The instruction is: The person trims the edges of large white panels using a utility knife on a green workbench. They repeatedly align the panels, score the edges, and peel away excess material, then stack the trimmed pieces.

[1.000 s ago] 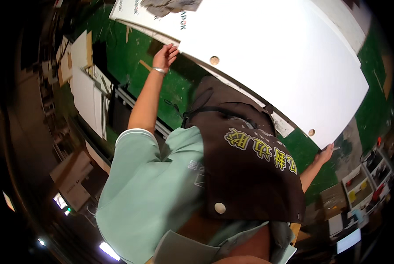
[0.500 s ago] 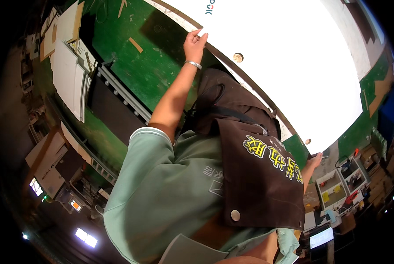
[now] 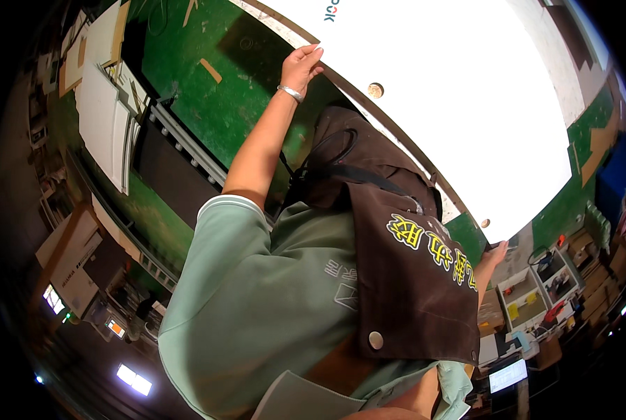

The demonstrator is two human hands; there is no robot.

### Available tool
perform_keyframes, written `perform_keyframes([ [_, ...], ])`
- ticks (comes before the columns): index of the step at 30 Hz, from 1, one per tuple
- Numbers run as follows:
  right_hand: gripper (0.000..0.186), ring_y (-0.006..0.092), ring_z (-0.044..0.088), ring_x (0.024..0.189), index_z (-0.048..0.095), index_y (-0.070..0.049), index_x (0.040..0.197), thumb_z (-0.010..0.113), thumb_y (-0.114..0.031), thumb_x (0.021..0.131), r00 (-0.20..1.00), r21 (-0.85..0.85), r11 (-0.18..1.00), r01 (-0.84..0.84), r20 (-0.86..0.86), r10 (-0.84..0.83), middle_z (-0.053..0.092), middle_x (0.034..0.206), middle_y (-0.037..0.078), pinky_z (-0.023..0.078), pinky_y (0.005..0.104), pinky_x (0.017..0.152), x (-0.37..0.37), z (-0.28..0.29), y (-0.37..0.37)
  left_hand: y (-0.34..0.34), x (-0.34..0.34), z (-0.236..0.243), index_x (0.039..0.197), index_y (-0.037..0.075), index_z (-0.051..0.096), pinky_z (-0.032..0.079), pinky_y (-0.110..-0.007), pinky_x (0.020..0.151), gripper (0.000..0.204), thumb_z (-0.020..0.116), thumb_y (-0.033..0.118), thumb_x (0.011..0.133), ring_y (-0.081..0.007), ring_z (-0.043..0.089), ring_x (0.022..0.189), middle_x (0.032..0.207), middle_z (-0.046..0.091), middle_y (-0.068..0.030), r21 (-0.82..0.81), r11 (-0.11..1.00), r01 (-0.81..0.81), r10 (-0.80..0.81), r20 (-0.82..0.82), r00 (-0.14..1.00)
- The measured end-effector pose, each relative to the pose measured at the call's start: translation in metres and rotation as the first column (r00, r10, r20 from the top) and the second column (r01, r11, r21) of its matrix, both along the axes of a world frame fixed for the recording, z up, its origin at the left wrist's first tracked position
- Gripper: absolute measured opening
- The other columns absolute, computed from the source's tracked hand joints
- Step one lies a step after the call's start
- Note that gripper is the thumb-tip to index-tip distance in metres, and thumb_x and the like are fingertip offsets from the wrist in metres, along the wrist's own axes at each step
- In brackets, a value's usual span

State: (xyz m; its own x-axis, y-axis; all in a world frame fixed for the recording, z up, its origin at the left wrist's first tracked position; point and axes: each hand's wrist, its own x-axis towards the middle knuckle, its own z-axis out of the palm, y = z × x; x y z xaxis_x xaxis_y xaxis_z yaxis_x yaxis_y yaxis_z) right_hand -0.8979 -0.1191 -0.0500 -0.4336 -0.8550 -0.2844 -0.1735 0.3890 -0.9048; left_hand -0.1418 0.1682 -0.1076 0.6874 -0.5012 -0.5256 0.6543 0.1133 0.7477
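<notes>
Before the person's apron (image 3: 411, 301), the panel (image 3: 460, 105) looks stiff and heavy, best held widely along its edge, where the left hand (image 3: 301, 68) pinches; the right (image 3: 493, 257) meets a corner, grip unclear.

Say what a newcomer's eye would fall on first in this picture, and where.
The large, bright white, flat panel probably strikes first, filling the upper right, with round holes near its edge; the person's bare left hand is at that edge and the right hand at the lower corner. Next comes the dark brown cloth apron with yellow lettering, in the centre, then the green floor at upper left.
</notes>
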Motion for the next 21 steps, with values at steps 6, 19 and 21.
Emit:
perform_keyframes([
  [6, 0.042, 0.0317, 0.061, 0.106, 0.05, -0.008, 0.137, 0.053, -0.019, 0.097, 1.0, 0.025, 1.0, 0.009, -0.012, -0.009, 0.056, 0.128, 0.015, 0.055, 0.0473, 0.077, 0.01, -0.003, -0.006, 0.009, -0.007, -0.001, 0.123, 0.001, 0.061, 0.054, -0.023, 0.07, 0.037, 0.07, 0.006, 0.087, -0.0088, 0.061, 0.081, 0.092, 0.063, -0.0001, -0.176, 0.984, 0.022, -0.026, -0.017, 1.0],
  [19, 0.042, 0.034, 0.058, 0.111, 0.05, -0.005, 0.138, 0.051, -0.021, 0.099, 0.999, 0.086, 0.995, 0.045, -0.023, -0.044, 0.054, 0.131, 0.017, 0.055, 0.0499, 0.078, 0.025, 0.005, 0.005, 0.005, 0.0, -0.016, 0.125, -0.004, 0.056, 0.058, -0.029, 0.069, 0.034, 0.054, 0.019, 0.1, -0.0144, 0.066, 0.076, 0.094, 0.069, -0.0085, -0.151, 0.982, -0.113, 0.1, -0.089, 0.991],
  [21, 0.042, 0.0347, 0.058, 0.112, 0.05, -0.006, 0.138, 0.051, -0.021, 0.099, 0.997, 0.075, 0.995, 0.065, -0.055, -0.06, 0.053, 0.132, 0.018, 0.055, 0.0505, 0.079, 0.025, 0.009, 0.006, 0.007, -0.002, -0.014, 0.126, -0.003, 0.055, 0.058, -0.029, 0.068, 0.035, 0.057, 0.019, 0.098, -0.0139, 0.066, 0.078, 0.094, 0.068, -0.008, -0.113, 0.986, -0.125, 0.117, -0.072, 0.99],
])
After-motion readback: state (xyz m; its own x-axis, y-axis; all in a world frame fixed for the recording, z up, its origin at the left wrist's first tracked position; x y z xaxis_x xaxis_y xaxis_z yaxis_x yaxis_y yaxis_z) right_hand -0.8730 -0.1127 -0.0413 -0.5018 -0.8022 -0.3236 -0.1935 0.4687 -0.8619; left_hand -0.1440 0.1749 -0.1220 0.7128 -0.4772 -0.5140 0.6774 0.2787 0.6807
